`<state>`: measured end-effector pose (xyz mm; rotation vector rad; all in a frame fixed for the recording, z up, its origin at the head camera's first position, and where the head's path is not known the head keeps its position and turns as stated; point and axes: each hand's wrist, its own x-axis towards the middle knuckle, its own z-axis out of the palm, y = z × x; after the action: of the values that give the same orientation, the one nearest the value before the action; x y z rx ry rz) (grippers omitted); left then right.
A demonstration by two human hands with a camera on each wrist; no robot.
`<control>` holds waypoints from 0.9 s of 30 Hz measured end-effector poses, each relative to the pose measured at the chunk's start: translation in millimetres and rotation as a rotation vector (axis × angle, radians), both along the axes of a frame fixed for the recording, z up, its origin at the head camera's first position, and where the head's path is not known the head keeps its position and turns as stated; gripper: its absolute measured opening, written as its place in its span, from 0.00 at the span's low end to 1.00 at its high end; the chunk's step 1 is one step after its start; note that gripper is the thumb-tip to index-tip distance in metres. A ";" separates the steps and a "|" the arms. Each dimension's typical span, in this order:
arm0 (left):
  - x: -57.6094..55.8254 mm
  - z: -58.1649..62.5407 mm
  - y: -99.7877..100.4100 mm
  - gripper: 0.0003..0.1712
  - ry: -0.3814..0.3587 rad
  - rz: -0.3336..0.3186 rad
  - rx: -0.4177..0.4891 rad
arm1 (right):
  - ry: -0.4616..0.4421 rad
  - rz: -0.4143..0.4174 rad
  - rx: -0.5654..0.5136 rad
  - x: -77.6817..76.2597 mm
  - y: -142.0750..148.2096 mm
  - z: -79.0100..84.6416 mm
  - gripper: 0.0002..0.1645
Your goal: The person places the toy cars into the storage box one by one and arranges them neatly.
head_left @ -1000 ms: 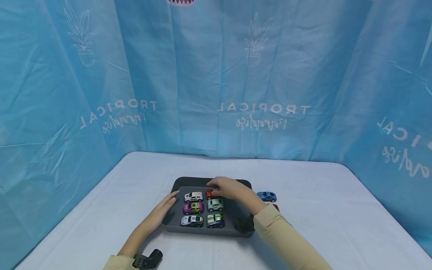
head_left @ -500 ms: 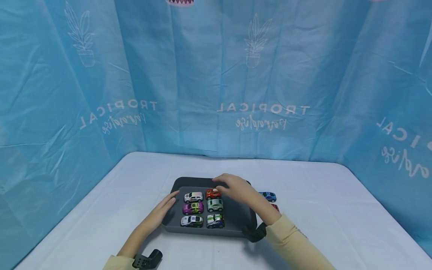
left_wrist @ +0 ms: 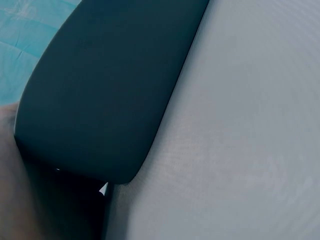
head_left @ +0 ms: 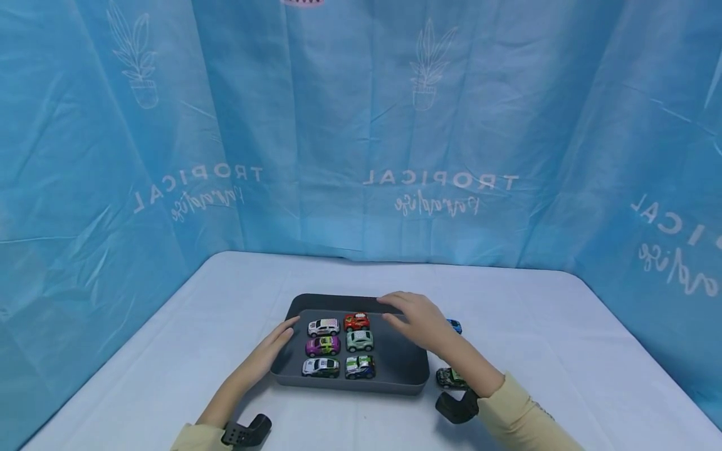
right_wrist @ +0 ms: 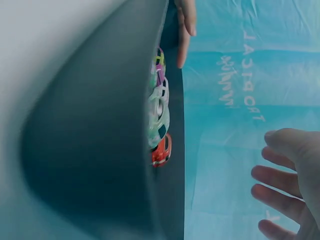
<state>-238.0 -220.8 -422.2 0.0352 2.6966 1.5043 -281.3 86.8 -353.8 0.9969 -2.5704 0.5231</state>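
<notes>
A dark grey baking tray (head_left: pixel 399 363) holds several small toy cars in two columns. The left column has a white-and-pink car (head_left: pixel 324 327), a purple car (head_left: pixel 323 346) and a white car (head_left: pixel 320 368). Beside it stand a red car (head_left: pixel 356 322), a pale green car (head_left: pixel 360 341) and a white-green-blue car (head_left: pixel 360 368). My left hand (head_left: pixel 264 358) rests with straight fingers at the tray's left rim. My right hand (head_left: pixel 420 321) hovers over the tray's right side, fingers spread and holding nothing, as the right wrist view also shows.
Right of the tray, a black-and-green toy car (head_left: pixel 450 378) and a blue toy car (head_left: pixel 454 326) stand on the white table (head_left: pixel 524 338), partly hidden by the right arm. A blue printed curtain (head_left: pixel 338 125) surrounds the table's back and sides.
My right hand has let go of the red car in the tray and moved right, away from it. The black-and-green car has come into view. The left hand stays in place.
</notes>
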 end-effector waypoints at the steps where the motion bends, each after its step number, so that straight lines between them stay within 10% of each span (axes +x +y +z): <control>1: 0.1 -0.1 0.0 0.32 -0.001 0.000 0.002 | 0.011 -0.004 -0.009 1.4 2.7 -0.8 0.21; 20: -0.8 -0.9 2.5 0.32 -0.010 0.009 -0.001 | 0.076 -0.185 0.061 31.3 54.9 -17.9 0.22; 27: -1.3 0.1 1.1 0.31 0.005 -0.002 0.011 | -0.045 -0.189 0.099 41.7 77.6 -21.7 0.23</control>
<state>-239.3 -219.7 -422.0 0.0416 2.6909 1.5209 -239.5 164.4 -375.5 0.7694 -2.7171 0.3752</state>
